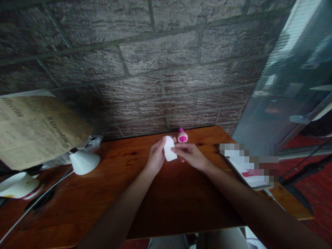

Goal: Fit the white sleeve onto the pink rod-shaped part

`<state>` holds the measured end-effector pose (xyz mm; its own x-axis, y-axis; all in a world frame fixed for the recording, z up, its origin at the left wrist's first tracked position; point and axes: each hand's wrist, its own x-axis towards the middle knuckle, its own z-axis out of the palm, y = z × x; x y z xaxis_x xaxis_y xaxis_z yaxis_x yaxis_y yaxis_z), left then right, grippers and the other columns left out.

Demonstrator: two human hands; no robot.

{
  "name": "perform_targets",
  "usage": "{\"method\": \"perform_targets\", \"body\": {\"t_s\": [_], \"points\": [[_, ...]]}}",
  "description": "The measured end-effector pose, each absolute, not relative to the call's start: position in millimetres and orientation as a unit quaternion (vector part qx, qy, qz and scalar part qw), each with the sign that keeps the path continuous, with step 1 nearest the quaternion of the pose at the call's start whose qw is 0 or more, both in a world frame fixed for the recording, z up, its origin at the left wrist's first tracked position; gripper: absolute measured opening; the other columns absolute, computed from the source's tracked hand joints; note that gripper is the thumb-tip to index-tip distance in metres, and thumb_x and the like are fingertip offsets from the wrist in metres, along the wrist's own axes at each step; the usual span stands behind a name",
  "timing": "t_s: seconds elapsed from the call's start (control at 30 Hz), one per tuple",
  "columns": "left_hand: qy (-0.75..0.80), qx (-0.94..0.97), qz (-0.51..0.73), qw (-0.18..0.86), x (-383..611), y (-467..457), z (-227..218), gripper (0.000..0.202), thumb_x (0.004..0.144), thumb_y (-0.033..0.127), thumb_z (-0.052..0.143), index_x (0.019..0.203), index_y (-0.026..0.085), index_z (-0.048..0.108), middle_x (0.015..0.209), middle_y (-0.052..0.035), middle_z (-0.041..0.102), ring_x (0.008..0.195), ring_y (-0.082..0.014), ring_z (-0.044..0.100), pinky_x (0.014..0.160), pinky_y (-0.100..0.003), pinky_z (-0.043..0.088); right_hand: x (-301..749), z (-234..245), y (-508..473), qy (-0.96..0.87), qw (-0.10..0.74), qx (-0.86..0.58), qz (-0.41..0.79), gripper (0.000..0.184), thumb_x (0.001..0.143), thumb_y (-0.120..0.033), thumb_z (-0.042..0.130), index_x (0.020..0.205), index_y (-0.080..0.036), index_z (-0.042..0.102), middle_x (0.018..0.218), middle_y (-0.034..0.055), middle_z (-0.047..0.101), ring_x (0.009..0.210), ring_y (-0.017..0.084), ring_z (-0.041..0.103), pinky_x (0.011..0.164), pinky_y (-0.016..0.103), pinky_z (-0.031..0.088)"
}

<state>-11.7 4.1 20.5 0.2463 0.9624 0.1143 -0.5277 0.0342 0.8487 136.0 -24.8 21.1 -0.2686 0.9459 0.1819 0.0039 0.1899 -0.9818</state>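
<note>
Above the middle of the wooden table I hold a flat white piece between both hands. It has rounded, slightly uneven edges and looks soft; I cannot make out what it is made of. My left hand grips its left edge, thumb in front and fingers behind. At the right edge, my right hand pinches it between thumb and fingers. Just behind the hands, a small bright pink object with a pale pink rim stands near the wall, apart from my fingers.
On the left of the wooden table are a white lamp with a cord, a pale bowl-like container and a newsprint-patterned paper bag. A partly blurred-out tablet-like device lies right. A brick-patterned wall borders the back.
</note>
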Motion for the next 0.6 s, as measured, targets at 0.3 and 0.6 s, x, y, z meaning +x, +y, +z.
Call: {"method": "perform_targets", "body": {"t_s": [0.3,0.6], "points": [[0.271,0.396,0.551,0.683,-13.0,5.2,20.1,0.038,0.070,0.038,0.079,0.096,0.012,0.072,0.102,-0.0142,0.074,0.106,-0.0291,0.067,0.091,-0.040,0.052,134.0,18.0,-24.4,-0.619,0.467,-0.384,0.501,0.045,0.073,-0.060,0.069,0.081,-0.015,0.068,0.062,-0.0032,0.055,0.047,0.006,0.042,0.046,0.022,0.034],[0.284,0.370,0.536,0.704,-14.3,4.7,22.5,0.032,0.079,0.038,0.070,0.099,0.012,0.070,0.107,-0.0137,0.073,0.110,-0.0287,0.065,0.093,-0.040,0.052,134.8,19.1,-24.7,-0.620,0.467,-0.379,0.503,0.043,0.075,-0.058,0.068,0.081,-0.015,0.069,0.063,-0.0031,0.056,0.047,0.006,0.043,0.046,0.022,0.034]]}}
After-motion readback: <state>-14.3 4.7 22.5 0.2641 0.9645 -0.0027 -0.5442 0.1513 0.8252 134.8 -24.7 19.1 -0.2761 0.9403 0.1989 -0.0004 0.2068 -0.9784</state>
